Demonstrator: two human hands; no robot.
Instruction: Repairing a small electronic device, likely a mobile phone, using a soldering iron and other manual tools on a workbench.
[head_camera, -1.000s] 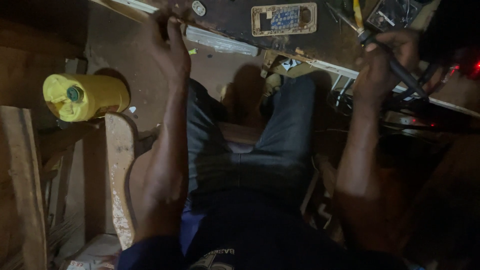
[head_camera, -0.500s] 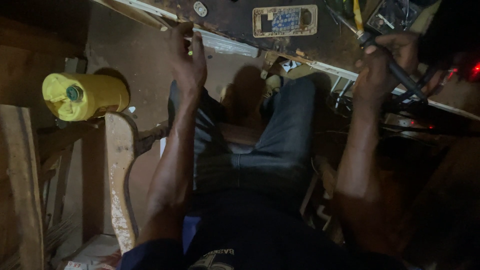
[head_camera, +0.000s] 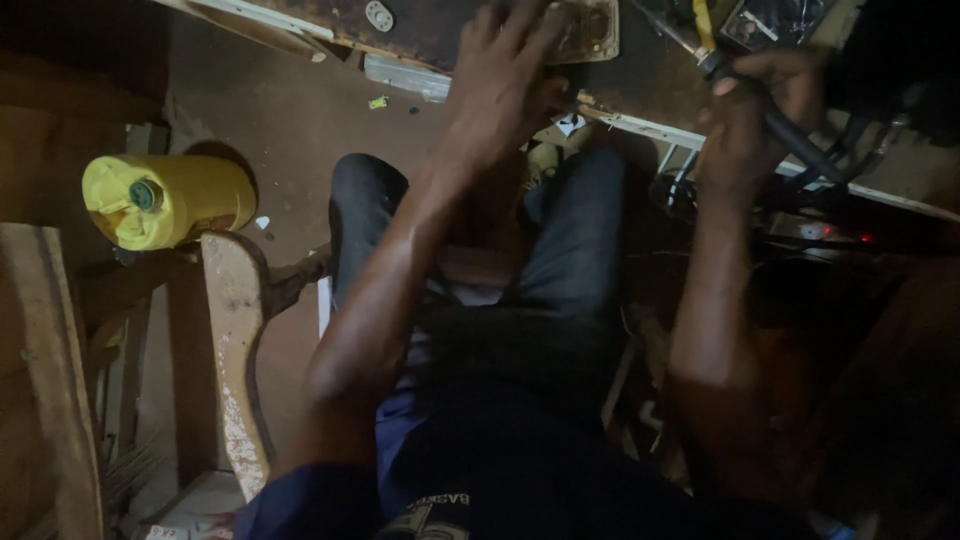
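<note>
LEFT: left hand has slid rightward along the dark tabletop near edge onto the small tan rectangular circuit board, fingers spread flat, grip apart | RIGHT: right hand unchanged, grip clamped on the black-handled soldering iron | MEANING: board now pinned for work

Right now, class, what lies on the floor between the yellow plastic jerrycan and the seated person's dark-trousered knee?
In the head view, only bare brown floor and one small white scrap lie between the yellow plastic jerrycan and the knee.
</note>
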